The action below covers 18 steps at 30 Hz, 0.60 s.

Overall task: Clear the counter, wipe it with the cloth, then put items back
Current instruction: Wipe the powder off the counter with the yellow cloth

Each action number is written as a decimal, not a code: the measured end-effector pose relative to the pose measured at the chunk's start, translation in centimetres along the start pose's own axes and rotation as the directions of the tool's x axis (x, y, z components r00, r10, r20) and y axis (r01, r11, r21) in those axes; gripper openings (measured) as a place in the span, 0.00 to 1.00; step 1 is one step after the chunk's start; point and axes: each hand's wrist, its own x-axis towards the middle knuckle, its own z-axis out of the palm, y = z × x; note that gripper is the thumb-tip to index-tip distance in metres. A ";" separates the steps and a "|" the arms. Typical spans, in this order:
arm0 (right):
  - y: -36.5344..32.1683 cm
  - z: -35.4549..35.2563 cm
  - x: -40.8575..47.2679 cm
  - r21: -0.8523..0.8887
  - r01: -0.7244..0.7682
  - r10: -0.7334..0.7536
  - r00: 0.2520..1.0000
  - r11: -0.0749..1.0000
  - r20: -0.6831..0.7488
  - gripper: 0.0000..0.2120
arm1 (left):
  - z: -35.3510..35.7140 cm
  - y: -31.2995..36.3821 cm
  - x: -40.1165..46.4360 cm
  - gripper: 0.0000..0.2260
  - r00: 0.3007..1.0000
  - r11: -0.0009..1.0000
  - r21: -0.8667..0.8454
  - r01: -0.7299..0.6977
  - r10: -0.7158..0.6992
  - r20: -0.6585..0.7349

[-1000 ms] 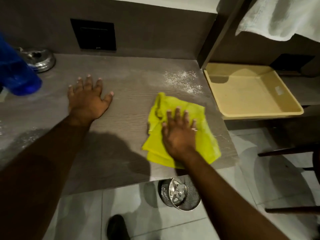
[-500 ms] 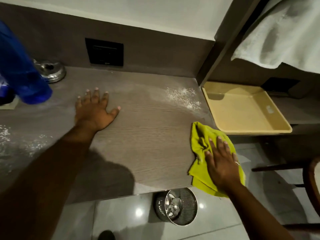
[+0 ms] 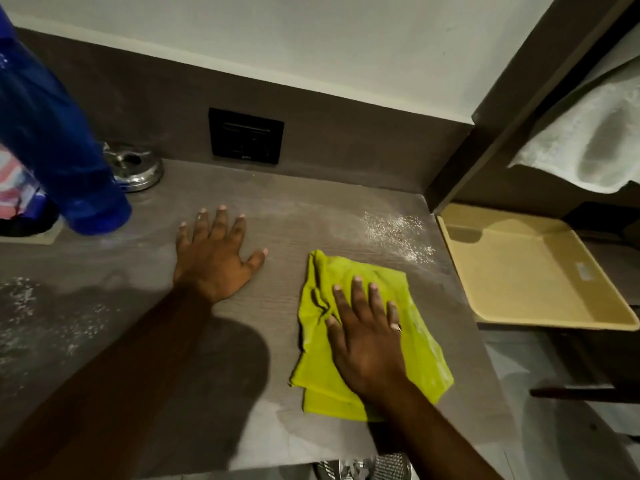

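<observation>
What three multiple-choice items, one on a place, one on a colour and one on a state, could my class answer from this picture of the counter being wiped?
1. Where does the white powder nearest the cloth lie?
A. Inside the tray
B. On the counter, beyond the cloth, near the tray
C. On the floor

2. What colour is the cloth?
A. Yellow-green
B. Red
C. White

3. How is the left hand placed?
A. Gripping the blue bottle
B. Lifted off the counter
C. Flat on the counter, fingers spread

Key: 1 B, the white powder speckles the counter between the cloth and the tray. 2 A, the cloth under the right hand is yellow-green. 3 C, the left hand lies palm down, holding nothing.
</observation>
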 end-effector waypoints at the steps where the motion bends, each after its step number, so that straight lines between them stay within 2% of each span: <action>1: -0.4 0.0 1.8 0.005 0.028 -0.028 1.000 1.000 0.000 0.28 | 0.1 0.0 0.1 0.39 1.000 1.000 0.003 0.011 -0.011 0.002; 4: -1.5 -0.2 6.9 0.018 0.097 -0.097 0.995 0.995 -0.003 0.28 | 0.1 0.2 0.0 0.36 0.999 0.999 0.009 0.036 -0.036 -0.016; 8: -2.1 -0.4 12.9 0.019 0.155 -0.155 0.988 0.988 0.014 0.28 | 0.0 0.8 -0.7 0.32 0.982 1.000 0.025 -0.001 0.006 -0.191; 12: -2.8 -0.7 17.7 0.024 0.175 -0.176 0.984 0.984 0.022 0.30 | -0.3 0.9 0.3 0.33 0.988 0.996 0.088 0.029 -0.015 -0.157; 18: -3.3 -1.0 23.1 -0.008 0.192 -0.191 0.981 0.981 0.035 0.33 | -0.1 1.1 2.3 0.33 0.988 0.995 0.060 0.081 -0.072 -0.135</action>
